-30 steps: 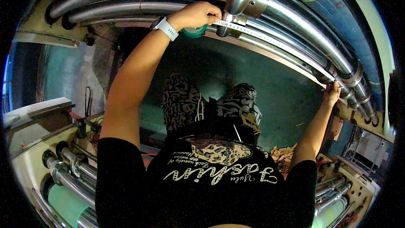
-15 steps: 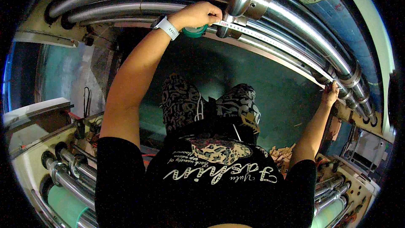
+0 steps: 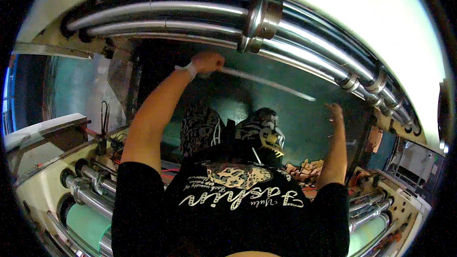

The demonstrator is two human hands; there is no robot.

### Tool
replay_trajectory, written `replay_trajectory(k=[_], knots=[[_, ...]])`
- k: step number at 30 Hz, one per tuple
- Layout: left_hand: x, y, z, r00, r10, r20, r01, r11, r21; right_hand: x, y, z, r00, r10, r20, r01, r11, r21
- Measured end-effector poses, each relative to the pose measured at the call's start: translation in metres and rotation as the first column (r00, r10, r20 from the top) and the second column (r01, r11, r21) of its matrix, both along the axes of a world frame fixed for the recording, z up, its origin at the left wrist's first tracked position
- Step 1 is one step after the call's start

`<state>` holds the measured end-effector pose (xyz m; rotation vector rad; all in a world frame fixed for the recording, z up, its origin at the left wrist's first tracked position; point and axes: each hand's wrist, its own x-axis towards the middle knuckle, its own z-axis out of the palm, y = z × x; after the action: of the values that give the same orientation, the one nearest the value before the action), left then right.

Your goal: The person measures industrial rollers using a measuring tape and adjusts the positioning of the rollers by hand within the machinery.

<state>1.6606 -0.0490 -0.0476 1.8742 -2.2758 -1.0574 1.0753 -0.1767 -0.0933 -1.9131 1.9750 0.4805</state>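
My left hand is closed on a tape measure, held below and left of the collar on the rollers. Its pale blade stretches out to the right over the dark floor, smeared by motion, and the far end hangs loose. The case is hidden by my hand. My right hand is raised on the right, apart from the blade's end and below the rollers. It is blurred, so I cannot make out its fingers. The shiny metal rollers run across ahead, with a thick collar around them.
Smaller rings sit on the rollers at the right. Wood-coloured scraps lie near my right elbow. Behind me are more rollers with green sheeting. A pale machine panel rises beyond the front rollers.
Both hands have come away from the rollers, the right one moving left and inward. The blade, which lay stretched along the rollers between them, now hangs from my left hand only.
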Motion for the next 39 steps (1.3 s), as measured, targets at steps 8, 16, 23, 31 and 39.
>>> replay_trajectory(k=[8,16,23,31,39], knots=[[0.057,0.180,-0.100,0.902,0.089,0.422,-0.237,0.920,0.312,0.303,0.050,0.084,0.609,0.732,0.306,-0.561,0.670,-0.486],[0.114,0.291,-0.061,0.933,0.148,0.329,-0.300,0.824,0.481,0.335,0.044,0.074,0.554,0.819,0.148,-0.629,0.528,-0.570],[0.143,0.351,-0.105,0.902,0.216,0.373,-0.385,0.792,0.473,0.357,0.045,0.083,0.521,0.852,-0.048,-0.668,0.372,-0.644],[0.128,0.331,-0.089,0.956,0.269,0.117,-0.274,0.961,0.027,0.349,0.073,0.002,0.819,0.465,0.337,-0.165,0.753,-0.637],[0.159,0.376,-0.090,0.895,0.443,0.052,-0.432,0.830,0.353,0.521,0.117,0.002,-0.870,-0.176,0.461,0.332,0.483,0.811]])
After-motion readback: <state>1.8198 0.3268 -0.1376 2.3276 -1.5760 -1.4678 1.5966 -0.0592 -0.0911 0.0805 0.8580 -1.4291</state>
